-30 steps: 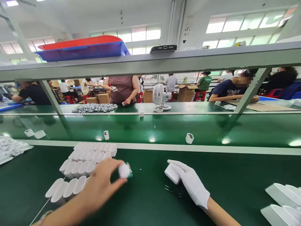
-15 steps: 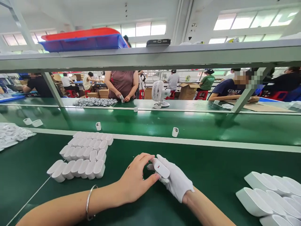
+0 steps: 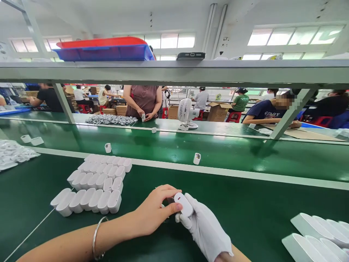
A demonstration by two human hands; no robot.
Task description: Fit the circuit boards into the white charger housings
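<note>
A small white oval plastic casing (image 3: pixel 184 206) with a short dark slot in its top is held between my two hands above the green work surface. My bare left hand (image 3: pixel 156 208), with a silver bangle at its wrist, pinches the casing's left side between thumb and fingers. Around the right side of it curls my right hand (image 3: pixel 203 222) in a white glove. To the left stand rows of similar white casings (image 3: pixel 95 199). More white casings (image 3: pixel 313 247) sit in rows at the lower right. The casing's underside is hidden by my fingers.
Beyond a white edge strip runs a green conveyor belt (image 3: pixel 163 149) carrying several loose white pieces (image 3: pixel 197 158). A bag of white parts (image 3: pixel 15 154) lies at far left. Overhead, a shelf (image 3: pixel 163 74) bears trays and a phone. Across the belt are a fan (image 3: pixel 185 111) and co-workers.
The casing has been turned in my hands, so its slotted end sits nearer my left fingers. Pieces on the belt have shifted left. The camera view has tilted slightly.
</note>
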